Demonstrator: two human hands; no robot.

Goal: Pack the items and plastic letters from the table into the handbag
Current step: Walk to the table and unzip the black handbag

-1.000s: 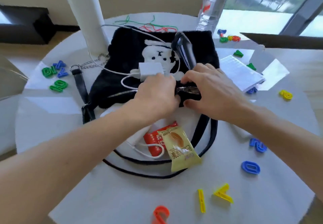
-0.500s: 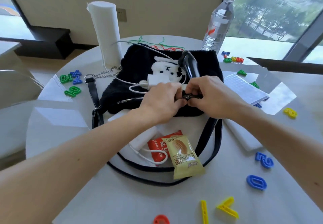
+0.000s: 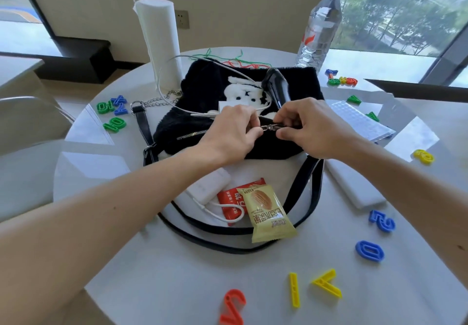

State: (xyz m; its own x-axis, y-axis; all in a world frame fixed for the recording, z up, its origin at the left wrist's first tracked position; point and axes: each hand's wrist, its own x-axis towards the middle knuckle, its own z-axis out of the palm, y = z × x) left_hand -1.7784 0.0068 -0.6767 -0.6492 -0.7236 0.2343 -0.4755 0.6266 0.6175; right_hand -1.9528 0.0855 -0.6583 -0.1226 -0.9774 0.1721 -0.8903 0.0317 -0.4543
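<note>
Under both my hands lies the table (image 3: 177,274), round and white. Handbag (image 3: 202,91), black and fuzzy with a white bear figure, lies flat on it beneath my knuckles, its strap (image 3: 298,198) looping toward my body. Beyond my left hand (image 3: 231,134) stands a paper roll (image 3: 159,43), upright; beyond my right hand (image 3: 314,128), a water bottle (image 3: 320,25).

Left hand: fingers curled together, thumb and forefinger pinched on the zipper pull (image 3: 266,128). Right hand: fingers closed on the bag fabric just beside the pull, right of it. The two hands nearly touch. Zipper teeth (image 3: 190,136) show left of my left hand.

Between my forearms: yellow snack packet (image 3: 268,213) lying over a red packet (image 3: 230,198), a white charger box (image 3: 210,185) with its cable (image 3: 222,213) just left of them. A second white cable (image 3: 177,106) lies on the bag past my left fingers.

Right of my right wrist: a folded white cloth (image 3: 354,185), a bubble-textured pad (image 3: 359,122).

Letters are scattered: green and blue cluster (image 3: 111,105) far left of my left hand; blue pair (image 3: 369,250) right of my right forearm; yellow (image 3: 326,286) and orange (image 3: 233,307) nearest my body.
</note>
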